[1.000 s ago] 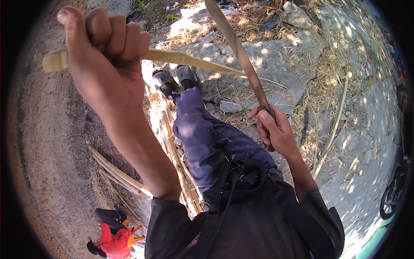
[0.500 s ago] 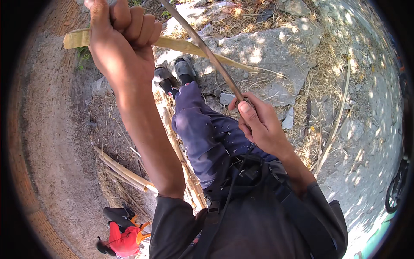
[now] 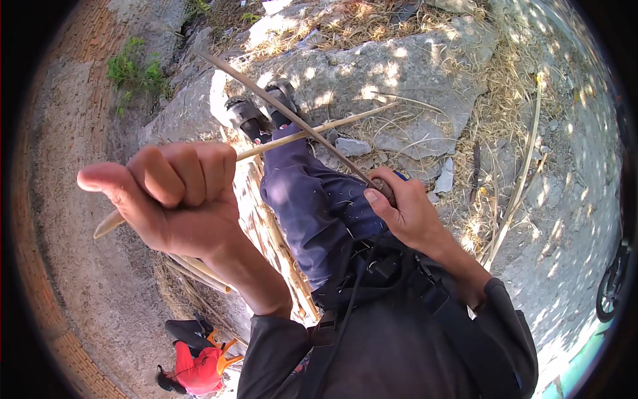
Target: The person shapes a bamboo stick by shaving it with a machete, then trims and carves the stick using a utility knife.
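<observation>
My left hand (image 3: pixel 179 196) is closed in a fist with the thumb sticking out to the left. Through it runs a long pale wooden strip (image 3: pixel 345 121), one end showing beyond the thumb, the other reaching over the stone slab. My right hand (image 3: pixel 412 216) grips the brown handle of a long, narrow knife (image 3: pixel 292 118). The dull blade points up and to the left, away from me. In the picture, blade and strip cross above my shins; whether they touch I cannot tell.
Several split pale poles (image 3: pixel 266 219) lie left of my legs. Ahead is a grey stone slab (image 3: pixel 352 73) strewn with dry shavings (image 3: pixel 458 199). A person in red (image 3: pixel 198 369) sits on an orange chair at lower left. Part of a wheel (image 3: pixel 608 286) shows at right.
My left hand has come down and toward me, bringing the strip, which now shows its narrow edge. The knife has tilted further left, and its handle now shows in my right hand.
</observation>
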A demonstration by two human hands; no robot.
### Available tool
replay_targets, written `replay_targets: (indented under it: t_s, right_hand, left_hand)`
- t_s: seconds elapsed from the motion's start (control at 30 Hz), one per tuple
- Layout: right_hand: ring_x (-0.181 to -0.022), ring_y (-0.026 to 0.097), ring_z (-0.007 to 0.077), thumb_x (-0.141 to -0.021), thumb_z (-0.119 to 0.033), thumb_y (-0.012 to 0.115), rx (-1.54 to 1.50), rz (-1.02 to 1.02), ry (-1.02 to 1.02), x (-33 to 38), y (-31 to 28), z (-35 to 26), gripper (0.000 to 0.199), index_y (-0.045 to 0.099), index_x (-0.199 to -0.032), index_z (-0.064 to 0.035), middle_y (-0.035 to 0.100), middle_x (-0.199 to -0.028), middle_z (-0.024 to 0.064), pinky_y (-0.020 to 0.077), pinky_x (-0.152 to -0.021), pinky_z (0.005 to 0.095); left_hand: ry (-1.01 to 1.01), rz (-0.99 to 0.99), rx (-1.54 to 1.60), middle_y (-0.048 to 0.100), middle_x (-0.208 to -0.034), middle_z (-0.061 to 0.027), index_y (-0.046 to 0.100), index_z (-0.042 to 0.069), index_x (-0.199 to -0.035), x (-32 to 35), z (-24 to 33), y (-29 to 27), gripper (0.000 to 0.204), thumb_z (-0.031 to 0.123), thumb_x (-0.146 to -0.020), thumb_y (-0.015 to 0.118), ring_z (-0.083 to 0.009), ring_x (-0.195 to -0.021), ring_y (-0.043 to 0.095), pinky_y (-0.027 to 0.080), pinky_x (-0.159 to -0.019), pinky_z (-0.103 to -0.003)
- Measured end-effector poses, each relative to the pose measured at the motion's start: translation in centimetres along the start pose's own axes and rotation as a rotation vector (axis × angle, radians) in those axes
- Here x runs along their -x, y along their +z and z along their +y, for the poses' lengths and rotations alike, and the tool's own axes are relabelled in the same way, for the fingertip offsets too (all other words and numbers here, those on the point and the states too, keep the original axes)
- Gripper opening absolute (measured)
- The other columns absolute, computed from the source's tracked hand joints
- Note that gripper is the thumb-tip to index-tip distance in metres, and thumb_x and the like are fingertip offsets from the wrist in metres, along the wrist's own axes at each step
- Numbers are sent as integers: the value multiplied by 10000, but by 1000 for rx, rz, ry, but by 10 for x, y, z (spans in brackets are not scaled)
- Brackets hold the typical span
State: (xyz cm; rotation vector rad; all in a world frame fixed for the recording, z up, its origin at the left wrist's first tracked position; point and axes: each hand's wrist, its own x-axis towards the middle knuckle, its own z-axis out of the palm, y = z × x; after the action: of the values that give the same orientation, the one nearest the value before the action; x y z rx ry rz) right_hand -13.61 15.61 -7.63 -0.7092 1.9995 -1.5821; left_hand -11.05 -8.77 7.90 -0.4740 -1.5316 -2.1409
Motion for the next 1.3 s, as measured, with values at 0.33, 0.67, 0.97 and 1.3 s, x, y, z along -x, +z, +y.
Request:
replay_targets:
  t_s: [0.33, 0.67, 0.97, 1.3]
  right_hand:
    - [-537, 586, 387, -1041, -405, 634, 13, -6, -20, -2, 7, 7, 392, 612, -1005, -15, 562, -612, 160, 445, -536, 444]
    - [-559, 607, 401, -1031, -419, 638, 63, 4, -34, -8, 8, 3, 394, 619, -1031, -25, 577, -619, 158, 455, -548, 461]
    - [-559, 610, 389, -999, -409, 669, 193, 63, 181, -15, -3, 71, 366, 634, -1007, -45, 582, -622, 167, 453, -550, 464]
    - [-574, 631, 396, -1000, -401, 660, 119, 76, -28, -27, 16, 83, 359, 616, -1017, -45, 597, -627, 161, 470, -548, 456]
  left_hand:
    - [46, -7, -38, 159, -498, 74, 247, 205, -607, 18, -1, 10, 660, 600, -1136, 258, -71, -434, 82, 102, -410, -285]
    - [58, 3, -38, 170, -472, 88, 240, 208, -589, 24, -3, 14, 671, 600, -1132, 289, -53, -395, 95, 103, -374, -257]
    - [57, -38, -24, 201, -452, 87, 256, 204, -553, 32, -7, 24, 701, 603, -1121, 350, -42, -355, 117, 106, -343, -237]
    - [85, 46, -28, 189, -452, 86, 240, 211, -557, 36, -3, 13, 693, 590, -1131, 322, -43, -366, 108, 101, -354, -237]
